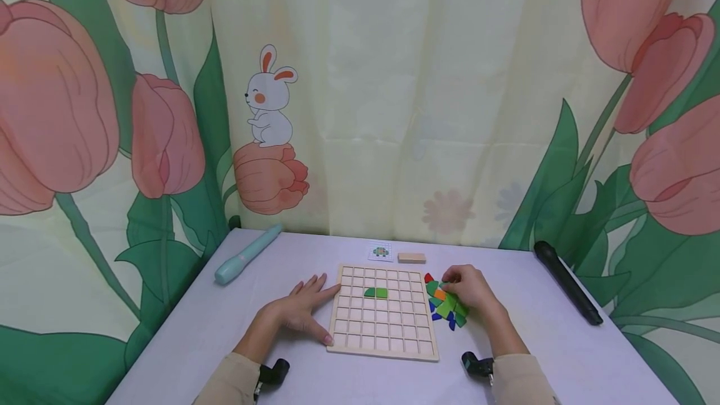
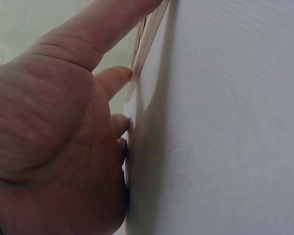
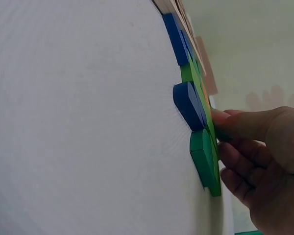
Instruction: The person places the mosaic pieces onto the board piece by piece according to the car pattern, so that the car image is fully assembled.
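A wooden grid board [image 1: 380, 330] lies on the table with two pieces in its upper rows: a dark green rounded piece [image 1: 369, 293] and a light green square [image 1: 382, 293] side by side. My left hand [image 1: 304, 308] is spread flat at the board's left side, thumb and index fingertips touching its edge. Right of the board is a loose pile of coloured pieces [image 1: 453, 305], green, blue, orange and red. Over the pile my right hand [image 1: 471, 286] pinches a dark green piece [image 3: 224, 136] between thumb and fingers, which largely hide it.
Behind the board lie a small pattern card [image 1: 380, 252] and a plain wooden block [image 1: 412, 258]. A light teal stick-like object [image 1: 247, 255] lies at the far left and a black one [image 1: 568, 283] at the right. A printed curtain [image 1: 394, 111] hangs behind the table.
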The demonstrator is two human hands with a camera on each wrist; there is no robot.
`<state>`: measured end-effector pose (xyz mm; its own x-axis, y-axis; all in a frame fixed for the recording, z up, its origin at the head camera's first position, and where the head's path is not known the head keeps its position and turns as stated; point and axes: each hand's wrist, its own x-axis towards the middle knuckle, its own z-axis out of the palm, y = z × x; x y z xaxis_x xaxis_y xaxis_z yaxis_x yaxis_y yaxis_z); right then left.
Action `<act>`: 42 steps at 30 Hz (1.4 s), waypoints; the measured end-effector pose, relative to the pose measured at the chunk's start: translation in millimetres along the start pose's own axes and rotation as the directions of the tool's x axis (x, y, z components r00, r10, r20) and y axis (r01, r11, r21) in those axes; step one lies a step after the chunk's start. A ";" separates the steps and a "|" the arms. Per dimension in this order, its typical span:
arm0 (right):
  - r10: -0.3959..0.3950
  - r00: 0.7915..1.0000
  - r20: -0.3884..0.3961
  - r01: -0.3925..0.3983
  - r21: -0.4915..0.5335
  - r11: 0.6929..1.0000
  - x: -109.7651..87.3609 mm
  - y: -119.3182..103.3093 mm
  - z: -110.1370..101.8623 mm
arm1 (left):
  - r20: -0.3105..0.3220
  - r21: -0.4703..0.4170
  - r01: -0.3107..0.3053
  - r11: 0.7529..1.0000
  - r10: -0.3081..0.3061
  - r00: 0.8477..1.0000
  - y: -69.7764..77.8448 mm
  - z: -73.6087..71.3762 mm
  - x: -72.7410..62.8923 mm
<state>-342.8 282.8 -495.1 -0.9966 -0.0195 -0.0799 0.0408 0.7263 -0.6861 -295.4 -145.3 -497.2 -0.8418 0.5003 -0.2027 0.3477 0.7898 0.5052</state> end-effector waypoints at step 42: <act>-0.246 0.967 -0.062 0.250 0.079 0.965 -6.3 -46.7 16.1 | -0.008 -0.011 -0.017 1.000 0.017 1.000 -3.9 2.4 0.6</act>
<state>-337.3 237.9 -474.2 -0.9785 -0.1550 0.1362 -0.2046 0.6420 -0.7389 -296.3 -147.2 -501.3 -0.8389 0.5110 -0.1873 0.3577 0.7770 0.5180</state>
